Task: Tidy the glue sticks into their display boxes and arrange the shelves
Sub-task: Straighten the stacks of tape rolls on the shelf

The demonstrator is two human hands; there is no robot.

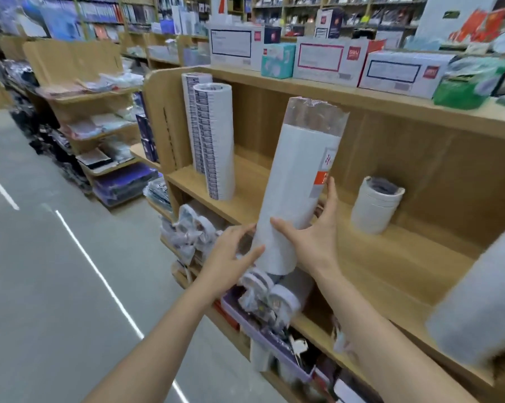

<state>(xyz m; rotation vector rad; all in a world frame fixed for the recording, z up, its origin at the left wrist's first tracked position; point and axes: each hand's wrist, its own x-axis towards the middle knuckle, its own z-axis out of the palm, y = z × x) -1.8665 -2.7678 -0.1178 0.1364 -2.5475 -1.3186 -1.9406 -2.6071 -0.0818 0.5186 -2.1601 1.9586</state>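
Cylinder (296,181) (tilted) between fingers (331,196).

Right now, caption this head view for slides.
Right hand grips and left hand steadies a tall wrapped white roll at a wooden shelf.
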